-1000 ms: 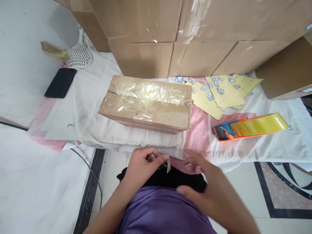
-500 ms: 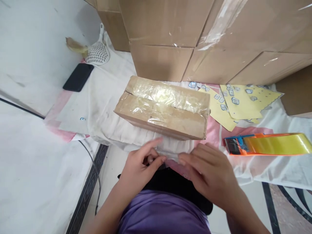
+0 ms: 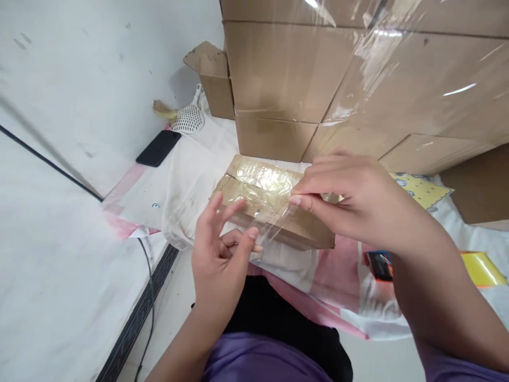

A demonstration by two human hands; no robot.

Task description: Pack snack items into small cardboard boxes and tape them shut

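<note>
My right hand is closed, thumb and forefinger pinching one end of a strip of clear tape. The strip runs down to my left hand, whose thumb and curled fingers hold the lower end while other fingers stretch out. Both hands are raised in front of a small cardboard box, its top covered with shiny clear tape. My right hand hides the far right corner of that box.
Large cardboard boxes wall off the back. An orange tape dispenser with yellow tape lies at right, partly behind my right forearm. A black phone, a white slotted scoop and yellow paper rest on the cloth.
Both hands have come up from the cloth's front edge. My right hand rose higher, over the box, and the clear strip now stretches between the hands. The view has shifted.
</note>
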